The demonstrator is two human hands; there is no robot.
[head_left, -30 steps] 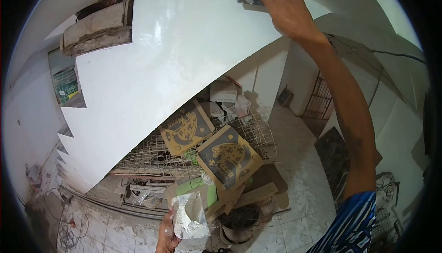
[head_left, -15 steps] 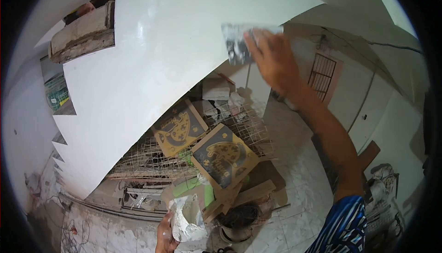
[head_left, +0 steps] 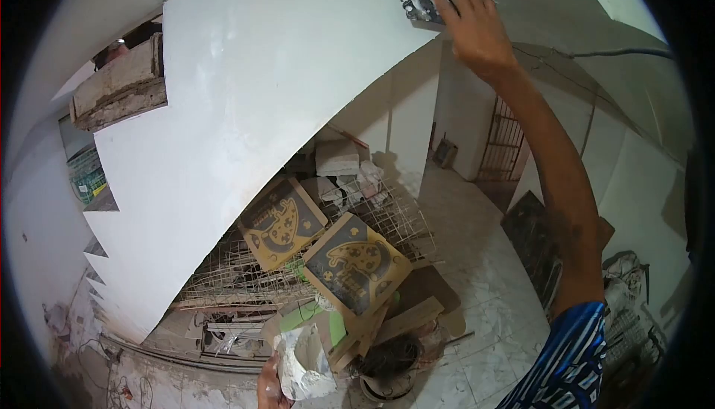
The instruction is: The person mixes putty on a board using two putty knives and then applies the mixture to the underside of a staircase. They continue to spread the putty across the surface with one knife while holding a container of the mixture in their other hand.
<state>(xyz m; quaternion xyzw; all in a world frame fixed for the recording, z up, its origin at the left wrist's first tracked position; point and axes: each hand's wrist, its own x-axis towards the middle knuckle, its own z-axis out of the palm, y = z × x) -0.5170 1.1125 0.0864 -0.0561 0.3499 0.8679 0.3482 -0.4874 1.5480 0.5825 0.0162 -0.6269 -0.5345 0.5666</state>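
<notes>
Stair underside [head_left: 253, 111], a broad white curved sheet with a sawtooth edge running down to 8 o'clock, fills most of the view from 9 to 12 o'clock. Beneath it, around the centre, a heap of wire mesh [head_left: 238, 275], planks [head_left: 406, 318] and two cardboard boxes [head_left: 356, 260] lies on the pale floor [head_left: 480, 319], with a dark bucket [head_left: 387, 370] at 6 o'clock.

At 1 o'clock the right hand [head_left: 473, 29] is stretched up at full reach. It has hold of a smeared scraper [head_left: 417, 3], fingers spread flat over it, pressing the blade to the white sheet near its upper edge. The left hand [head_left: 269, 392] sits low at 6 o'clock, only partly in view, curled closed under a pad heaped with white filler [head_left: 305, 360], well apart from the stair.

To my eye this is a skimming stroke. It wants the blade laid at a shallow angle, with pressure even across its width so no ridge is left. One long pull overlapping the glossy patch beside it would serve best. With the arm this extended, a steady wrist should matter more than force, and the pad below is best held level so the filler does not slide off.

Both boxes carry a yellow ornamental emblem on a dark panel with a line of lettering under it. The lettering is too small and skewed to read, and I can make out no other writing.
</notes>
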